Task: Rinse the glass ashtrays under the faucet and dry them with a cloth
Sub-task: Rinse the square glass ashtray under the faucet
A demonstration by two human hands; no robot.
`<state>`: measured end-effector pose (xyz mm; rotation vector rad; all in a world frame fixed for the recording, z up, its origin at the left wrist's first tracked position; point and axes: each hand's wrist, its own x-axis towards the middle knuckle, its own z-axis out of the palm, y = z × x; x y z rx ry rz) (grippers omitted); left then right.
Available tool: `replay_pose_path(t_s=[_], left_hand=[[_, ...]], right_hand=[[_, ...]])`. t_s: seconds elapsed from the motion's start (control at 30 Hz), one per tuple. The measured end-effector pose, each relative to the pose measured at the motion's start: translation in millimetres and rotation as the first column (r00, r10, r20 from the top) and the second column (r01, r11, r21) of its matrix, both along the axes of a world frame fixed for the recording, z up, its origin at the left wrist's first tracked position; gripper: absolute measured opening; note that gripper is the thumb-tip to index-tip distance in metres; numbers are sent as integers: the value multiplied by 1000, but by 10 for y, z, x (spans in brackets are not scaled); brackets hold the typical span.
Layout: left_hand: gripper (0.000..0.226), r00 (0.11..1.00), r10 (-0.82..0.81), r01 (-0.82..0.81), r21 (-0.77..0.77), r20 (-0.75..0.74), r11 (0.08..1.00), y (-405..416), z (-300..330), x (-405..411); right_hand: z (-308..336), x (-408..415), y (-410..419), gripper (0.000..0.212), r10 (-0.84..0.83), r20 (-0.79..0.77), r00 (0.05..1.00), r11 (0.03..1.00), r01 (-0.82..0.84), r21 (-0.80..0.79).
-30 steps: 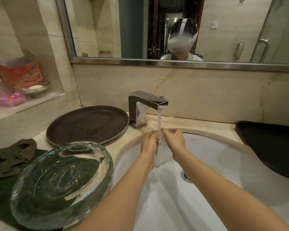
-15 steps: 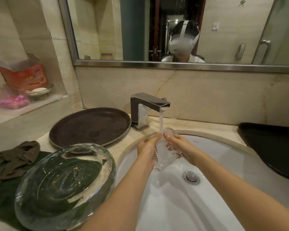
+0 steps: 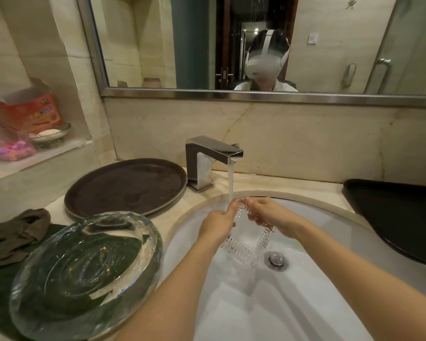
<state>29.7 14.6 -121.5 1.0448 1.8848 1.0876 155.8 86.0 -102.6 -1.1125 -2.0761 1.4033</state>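
A small square cut-glass ashtray [image 3: 246, 242] with ridged edges hangs over the white sink [image 3: 317, 242], tilted on one corner under the water running from the chrome faucet [image 3: 212, 158]. My left hand [image 3: 217, 225] grips its left edge and my right hand [image 3: 268, 215] holds its upper right edge. A large round glass ashtray [image 3: 84, 274] rests on a dark green cloth [image 3: 0, 291] at the near left of the counter. A crumpled brown-grey cloth [image 3: 12, 237] lies beside it.
A round dark tray [image 3: 126, 185] lies left of the faucet. A black tray [image 3: 399, 217] sits on the counter at the right. A wall niche holds an orange box [image 3: 25, 112], a soap dish [image 3: 49, 134] and a pink packet [image 3: 8, 148]. The sink drain [image 3: 277, 259] is open below the ashtray.
The small ashtray has turned from edge-on to face me, and my hands have spread apart along its edges. The view has shifted slightly closer and lower.
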Motion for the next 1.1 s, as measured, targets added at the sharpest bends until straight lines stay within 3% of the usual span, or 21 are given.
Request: replay_pose_path(t_s=[0.07,0.17,0.27,0.37,0.43,0.53,0.63,0.73,0.83,0.93,1.0,1.1], left_hand=[[61,986,27,-33,34,166,999,46,-21,-18],[50,951,140,-157,43,274,987,126,-72,-62],[42,916,199,-222,27,348,975,168,-110,-75],[35,879,209,-238,14,430,971,193,-132,-79],[35,843,205,-242,10,498,970,187,-108,-81],[44,847,157,-195,23,508,981,171,-108,-73],[64,920,154,-172,18,360,985,146,-98,-53],[59,919,210,-221,-5,333,975,149,-103,-48],[47,867,238,-267,4,438,964,130,-79,-53],[57,848,268,-288,-27,457,957,121,-93,-77],[59,867,271,-288,-22,419,957,114,-69,-56],[47,930,178,-215,83,322,973,111,-28,14]], right_hand=[[20,-39,16,28,-36,-29,999,999,36,-8],[4,-79,71,29,-122,-37,992,992,121,-37],[-28,-92,69,36,-228,-55,972,939,205,-275],[-16,-47,67,26,-294,-218,931,827,133,-546],[-9,-32,58,22,-308,-274,911,785,81,-614],[11,-74,-22,19,-312,-278,908,809,101,-579],[39,-128,-117,26,-305,-246,920,870,164,-464],[12,-143,-101,31,-407,-238,882,871,296,-392],[-23,-122,-55,26,-514,-316,797,795,305,-525],[-34,-89,-63,30,-463,-302,833,770,210,-602],[-50,-94,-63,24,-406,-234,883,811,231,-537],[-75,-131,-27,16,-378,-202,903,900,308,-310]])
